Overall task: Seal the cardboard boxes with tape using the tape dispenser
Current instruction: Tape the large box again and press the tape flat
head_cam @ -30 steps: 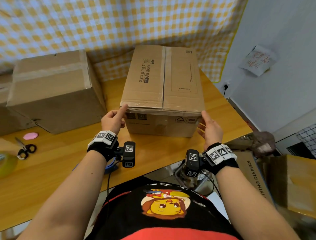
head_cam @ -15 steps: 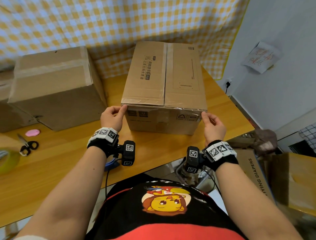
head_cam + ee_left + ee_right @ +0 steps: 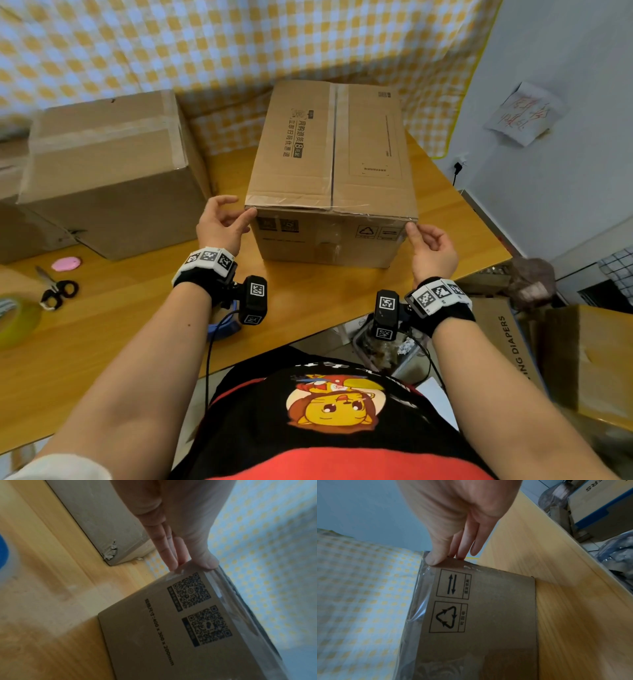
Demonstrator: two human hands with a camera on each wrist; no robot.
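Note:
A closed cardboard box (image 3: 308, 154) stands mid-table, with clear tape (image 3: 329, 207) over its centre seam and along its near top edge. My left hand (image 3: 239, 216) is at the near left top corner. In the left wrist view its thumb presses the taped edge and its straight fingers (image 3: 169, 555) touch the side of the box (image 3: 154, 635). My right hand (image 3: 416, 233) mirrors this at the near right corner of the box (image 3: 496, 615), thumb on the tape end and fingers (image 3: 462, 547) along the side. A blue tape dispenser (image 3: 222, 329) lies mostly hidden under my left wrist.
A second, taped box (image 3: 109, 171) stands to the left on the wooden table (image 3: 137, 308). Scissors (image 3: 54, 291), a pink item (image 3: 66, 263) and a yellowish tape roll (image 3: 17, 318) lie at the left. More boxes (image 3: 582, 359) sit on the floor to the right.
Both hands have shifted from the box's sides to its near top corners, and the thumbs now press down on the taped edge. The box has stayed in place.

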